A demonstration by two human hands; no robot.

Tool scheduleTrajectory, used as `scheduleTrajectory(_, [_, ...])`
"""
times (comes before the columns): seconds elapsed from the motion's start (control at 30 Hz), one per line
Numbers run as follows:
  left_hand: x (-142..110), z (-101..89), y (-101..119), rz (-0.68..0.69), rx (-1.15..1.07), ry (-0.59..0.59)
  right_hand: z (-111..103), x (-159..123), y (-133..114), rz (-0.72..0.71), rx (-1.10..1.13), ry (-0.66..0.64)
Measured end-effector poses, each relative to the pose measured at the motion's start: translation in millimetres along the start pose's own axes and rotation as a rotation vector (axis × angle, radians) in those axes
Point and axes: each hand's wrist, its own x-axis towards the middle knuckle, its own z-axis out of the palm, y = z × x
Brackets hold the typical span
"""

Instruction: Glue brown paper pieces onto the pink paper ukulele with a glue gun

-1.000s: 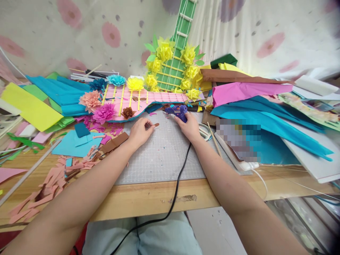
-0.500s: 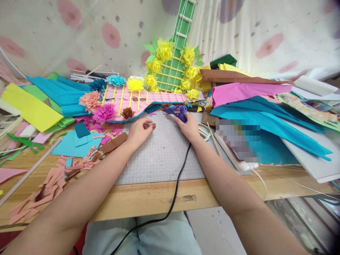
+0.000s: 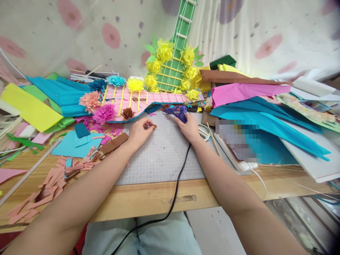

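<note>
My left hand [image 3: 139, 131] rests on the grey cutting mat [image 3: 162, 156], its fingertips pinched on a small brown paper piece [image 3: 154, 126]. My right hand [image 3: 189, 126] is wrapped round the handle of a blue glue gun [image 3: 177, 111], whose nozzle points left over the mat. Its black cord [image 3: 175, 187] runs back along my right forearm and off the table edge. Just beyond both hands lies a pink paper guitar body [image 3: 148, 98] decorated with paper flowers, and a green neck [image 3: 177, 46] with yellow flowers rises behind it.
Coloured paper sheets are piled on the left [image 3: 32, 109] and on the right [image 3: 265, 113]. Pink and brown paper scraps [image 3: 53, 180] litter the wooden table at the left. Scissors [image 3: 204, 131] and a wooden stick [image 3: 214, 141] lie right of my right hand.
My left hand's fingers have drawn the brown piece in slightly and closed more tightly on it. The right hand and glue gun have barely moved.
</note>
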Motion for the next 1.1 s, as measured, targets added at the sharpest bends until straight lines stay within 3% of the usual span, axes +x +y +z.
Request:
scheduleTrajectory(0.83, [0.3,-1.9,-0.1,-0.047,-0.067,-0.019,-2.7,0.8,-6.2,0.05,-0.044,-0.039])
scheduleTrajectory(1.1, [-1.9,-3.7,4.4,-0.007,0.043,0.138,-8.8,3.6,-8.0,0.095,-0.033,-0.103])
